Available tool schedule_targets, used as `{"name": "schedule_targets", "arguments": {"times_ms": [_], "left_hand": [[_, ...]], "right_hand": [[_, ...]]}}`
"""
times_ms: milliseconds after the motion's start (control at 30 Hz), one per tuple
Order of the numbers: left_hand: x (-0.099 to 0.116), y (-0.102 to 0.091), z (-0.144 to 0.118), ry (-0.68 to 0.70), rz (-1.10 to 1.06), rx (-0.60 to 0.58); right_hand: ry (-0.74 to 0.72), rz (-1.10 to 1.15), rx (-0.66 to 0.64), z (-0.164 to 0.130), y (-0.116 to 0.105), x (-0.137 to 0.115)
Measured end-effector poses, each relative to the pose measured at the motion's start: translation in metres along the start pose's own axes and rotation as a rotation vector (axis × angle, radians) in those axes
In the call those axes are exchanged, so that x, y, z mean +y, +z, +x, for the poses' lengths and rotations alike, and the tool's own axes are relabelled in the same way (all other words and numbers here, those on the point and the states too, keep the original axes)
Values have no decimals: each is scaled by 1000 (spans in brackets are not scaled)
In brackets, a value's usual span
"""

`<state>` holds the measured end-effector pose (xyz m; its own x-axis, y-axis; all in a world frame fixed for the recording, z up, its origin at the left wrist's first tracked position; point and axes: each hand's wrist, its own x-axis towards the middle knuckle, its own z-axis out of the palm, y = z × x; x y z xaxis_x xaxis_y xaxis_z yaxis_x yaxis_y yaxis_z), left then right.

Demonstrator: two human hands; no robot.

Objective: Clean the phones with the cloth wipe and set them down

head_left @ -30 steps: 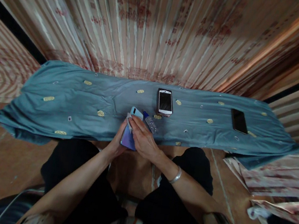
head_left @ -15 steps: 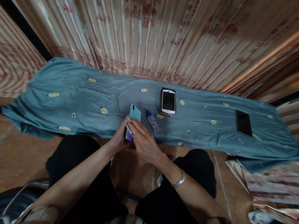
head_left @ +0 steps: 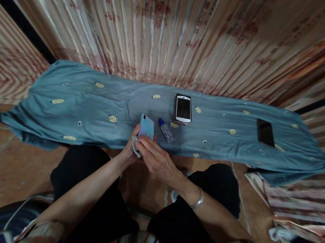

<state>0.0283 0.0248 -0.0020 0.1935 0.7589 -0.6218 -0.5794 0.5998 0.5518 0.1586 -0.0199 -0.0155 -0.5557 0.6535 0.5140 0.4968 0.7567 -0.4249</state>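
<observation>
my left hand is wrapped around the lower end of the pale blue phone, holding it tilted up at the near edge of the teal cloth, roughly mid-way along it, and my right hand has its fingers closed on a small white wipe pressed against the phone's lower part. the phone hangs past the cloth's edge over my lap and the floor, so if i rub too hard against a one-handed hold i think it could twist loose and drop. the little blue-capped bottle lies just beside my right knuckles, and a wide stroke could knock it rolling toward the edge. the white-framed phone sits behind it, the black phone well apart toward the right end
</observation>
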Motion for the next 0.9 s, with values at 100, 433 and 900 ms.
{"name": "schedule_targets", "arguments": {"times_ms": [100,433,900], "left_hand": [[-4,2,-1,-22,-3,18],[3,6,0,-1,-45,8],[16,-3,4,145,-80,-74]], "right_hand": [[33,-15,33,-2,1,3],[-62,-179,101,-5,2,8],[3,-177,143,-10,-3,18]]}}
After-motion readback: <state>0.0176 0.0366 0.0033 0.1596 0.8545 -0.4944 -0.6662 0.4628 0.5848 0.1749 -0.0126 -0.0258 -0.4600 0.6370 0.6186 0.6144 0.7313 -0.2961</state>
